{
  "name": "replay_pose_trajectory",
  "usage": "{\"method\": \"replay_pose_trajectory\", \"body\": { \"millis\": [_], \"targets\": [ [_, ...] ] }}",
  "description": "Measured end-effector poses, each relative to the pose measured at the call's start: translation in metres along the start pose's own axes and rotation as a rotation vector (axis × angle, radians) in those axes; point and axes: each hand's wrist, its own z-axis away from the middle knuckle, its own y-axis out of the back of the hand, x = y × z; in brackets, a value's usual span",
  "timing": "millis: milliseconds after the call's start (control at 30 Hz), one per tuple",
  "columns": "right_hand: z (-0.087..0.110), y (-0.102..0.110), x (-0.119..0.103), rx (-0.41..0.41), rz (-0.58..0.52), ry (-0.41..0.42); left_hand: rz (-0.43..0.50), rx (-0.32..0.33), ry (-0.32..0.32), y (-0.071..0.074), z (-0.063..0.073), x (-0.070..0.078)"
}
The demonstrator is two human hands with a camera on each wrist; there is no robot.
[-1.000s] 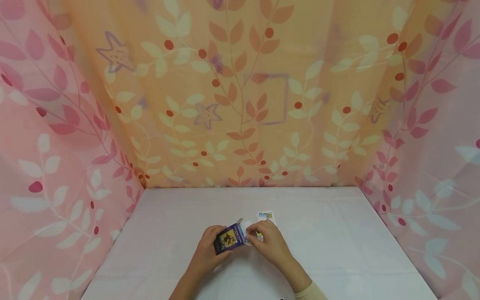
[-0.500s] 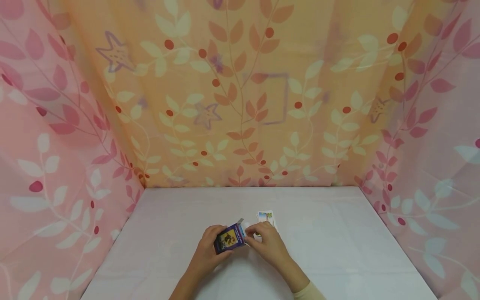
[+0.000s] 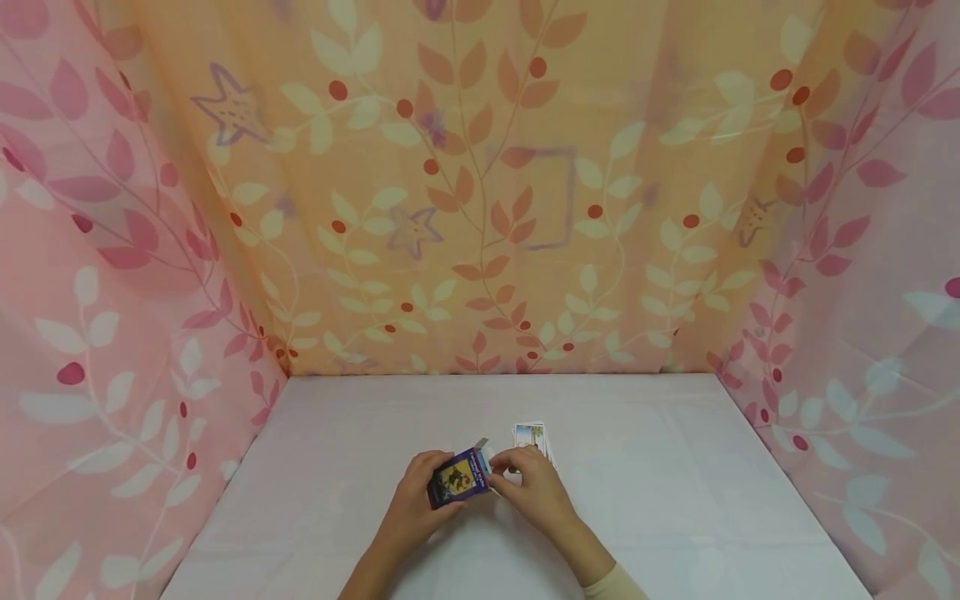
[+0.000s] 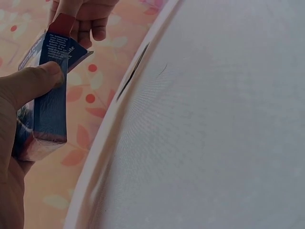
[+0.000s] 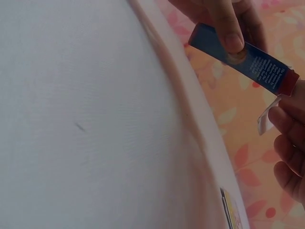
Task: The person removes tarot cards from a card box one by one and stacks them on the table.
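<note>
A small dark blue and purple card box [image 3: 459,479] with a yellow picture on its front is held up at a tilt over the table. My left hand [image 3: 415,496] grips it from the left, its thumb [image 4: 50,74] lying along the narrow blue side in the left wrist view. The box's right end is open, and a flap [image 3: 482,443] sticks out there. At that end the thumb and forefinger of my right hand [image 3: 536,487] pinch the edge; the exact contact is partly hidden. Behind the right hand lies a small loose stack of picture cards [image 3: 529,434], partly covered by it.
The table [image 3: 345,433] is covered with a white cloth. Patterned leaf curtains [image 3: 480,208] close it off at the back and on both sides. In the right wrist view the edge of the card stack shows low down.
My right fingers have drawn in slightly against the box's open end, and less of the white part there shows. The left hand and the box have stayed nearly still.
</note>
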Motion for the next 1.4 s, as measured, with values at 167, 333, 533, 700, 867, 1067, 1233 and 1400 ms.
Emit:
{"method": "replay_pose_trajectory", "body": {
  "millis": [167, 333, 533, 700, 867, 1067, 1233, 1400],
  "targets": [
    [0.000, -0.001, 0.001, -0.001, 0.003, 0.004, -0.002, 0.002, 0.011, 0.000, -0.001, 0.001],
    [-0.001, 0.000, 0.003, -0.010, 0.022, 0.011, -0.005, -0.001, 0.014, 0.000, -0.001, 0.001],
    [-0.002, 0.006, 0.003, -0.012, 0.032, 0.011, -0.022, -0.004, 0.025, -0.001, 0.000, -0.001],
    [-0.004, 0.009, 0.004, 0.002, 0.048, 0.010, -0.042, 0.001, 0.022, 0.000, -0.001, -0.002],
    [-0.005, 0.011, 0.006, 0.029, 0.067, 0.020, -0.065, 0.007, 0.025, 0.001, 0.000, -0.001],
    [-0.006, 0.015, 0.005, 0.014, 0.047, -0.022, -0.077, 0.010, 0.020, 0.000, -0.001, 0.000],
    [-0.006, 0.018, 0.004, -0.014, 0.020, -0.065, -0.063, 0.005, 0.032, -0.001, -0.001, -0.002],
    [-0.006, 0.020, 0.003, -0.008, -0.019, -0.071, -0.050, -0.007, 0.034, -0.001, 0.000, -0.004]
  ]
}}
